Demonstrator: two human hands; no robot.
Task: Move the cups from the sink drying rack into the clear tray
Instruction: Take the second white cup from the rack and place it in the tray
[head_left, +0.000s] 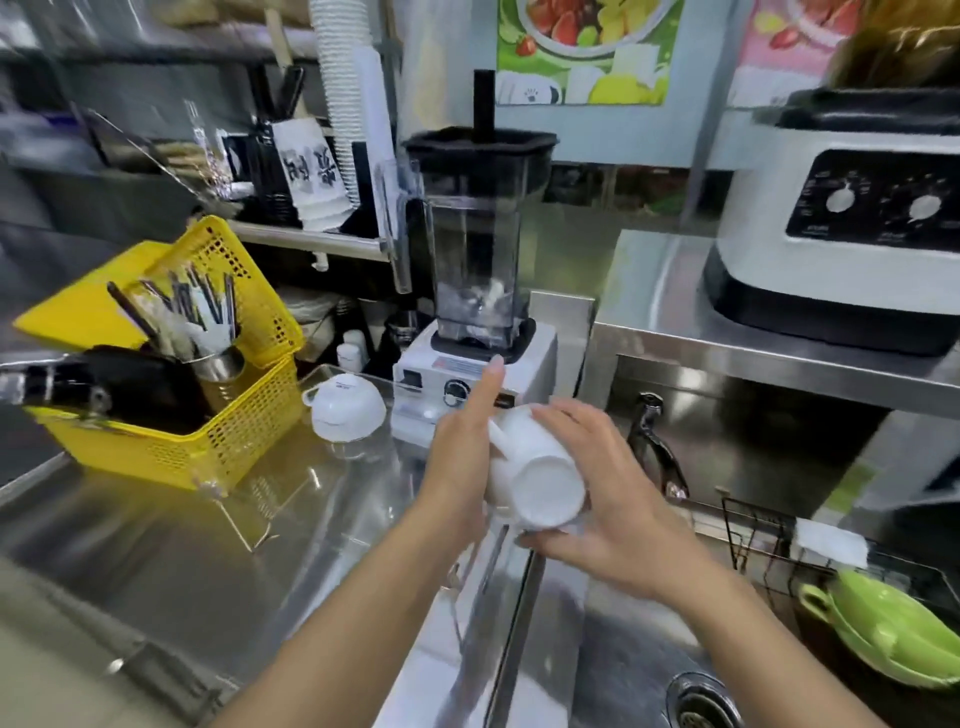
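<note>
White ceramic cup (540, 483) is lying on its side in mid-air, base toward camera, above the steel counter (156, 545) edge beside the sink (623, 654).

Right hand (608, 514) is gripping it, fingers curled round its body.

Left hand (460, 457) is pressing its handle side, fingers straight.

Second white cup (345, 408) is sitting inverted in the clear plastic tray (311, 483).

Green cups (883, 629) are lying in the black wire drying rack (753, 525).

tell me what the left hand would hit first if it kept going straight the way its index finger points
Probably the white blender base with a black dial: the left hand, beside the white ceramic cup in the right hand, points its straight index finger at it. Depth is unclear.
</note>
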